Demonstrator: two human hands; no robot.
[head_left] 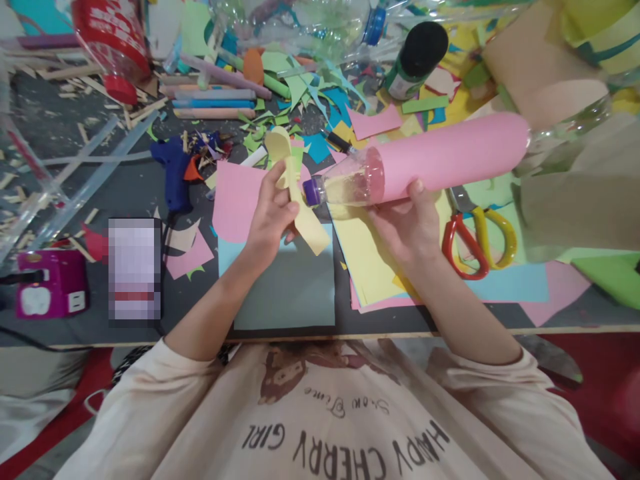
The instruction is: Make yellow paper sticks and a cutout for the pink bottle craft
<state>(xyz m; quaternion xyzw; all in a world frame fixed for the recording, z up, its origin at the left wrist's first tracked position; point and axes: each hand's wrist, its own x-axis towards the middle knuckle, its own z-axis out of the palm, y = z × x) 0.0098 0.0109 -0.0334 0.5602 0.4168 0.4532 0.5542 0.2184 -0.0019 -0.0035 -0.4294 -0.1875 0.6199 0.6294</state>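
My left hand (273, 217) pinches a curled strip of pale yellow paper (311, 230), its upper end looped over and its lower end hanging free. In my right hand (413, 223) lies a clear plastic bottle (350, 180) with a purple cap, tilted on its side and wrapped in pink paper (455, 153). The bottle's cap points left and sits close beside the yellow strip; I cannot tell whether they touch. Below the bottle are stacked yellow sheets (370, 260) and scissors (467, 240) with red and yellow handles. Under my left hand a pink sheet (235, 200) and a blue-grey sheet (285, 287) lie flat.
On the left are a blue glue gun (175, 170), a phone-like device (134, 270) and a purple box (53, 285). Paper scraps, sticks and colored pens (215, 103) cover the back, with a red-labelled bottle (115, 47) and a black-capped bottle (417, 60). The table's front edge (345, 335) runs near my body.
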